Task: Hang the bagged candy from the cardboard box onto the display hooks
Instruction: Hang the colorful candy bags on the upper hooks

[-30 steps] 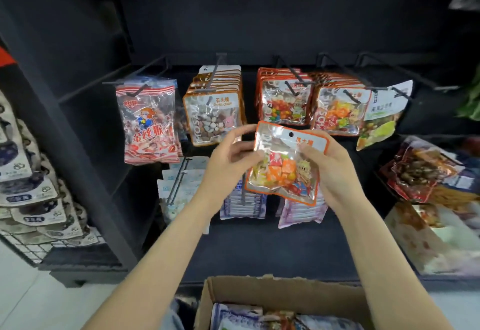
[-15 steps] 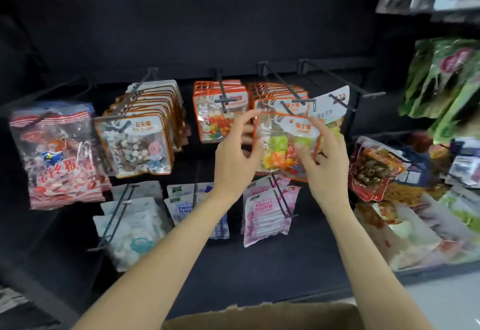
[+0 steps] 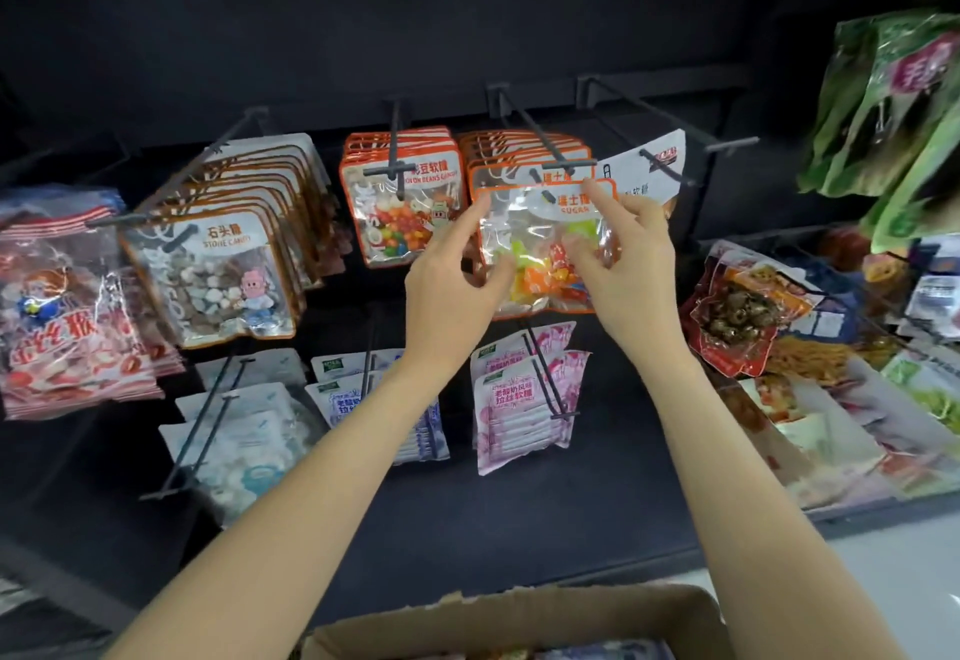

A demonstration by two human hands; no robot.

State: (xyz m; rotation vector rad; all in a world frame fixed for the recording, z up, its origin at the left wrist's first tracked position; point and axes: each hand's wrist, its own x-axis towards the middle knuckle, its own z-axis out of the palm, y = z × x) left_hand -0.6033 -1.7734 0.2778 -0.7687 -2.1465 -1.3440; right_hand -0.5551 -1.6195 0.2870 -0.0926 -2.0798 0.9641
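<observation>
**Operator A:** Where the orange-edged candy bag (image 3: 545, 249) sits at the front of its row, how is it held?

**Operator B:** It is held from both sides. The left hand (image 3: 447, 280) is placed on the bag's left edge, index finger extended up along it and thumb curled against the lower front. The right hand (image 3: 621, 257) is closed on the right side, index finger raised to the top corner, remaining fingers pinching the clear front panel.

**Operator A:** Is the bag seated on the display hook (image 3: 540, 145)?

**Operator B:** The hang hole is seen at the hook's front tip. Whether the hook is fully threaded through cannot be told.

**Operator A:** What is located around it?

**Operator B:** Identical bags are stacked behind on the same hook. A colour bean candy row (image 3: 402, 207) is hung just to the left, stone candy bags (image 3: 218, 275) further left. Pink pouches (image 3: 524, 399) are hung below. The cardboard box (image 3: 519, 618) is seen at the bottom edge.
</observation>
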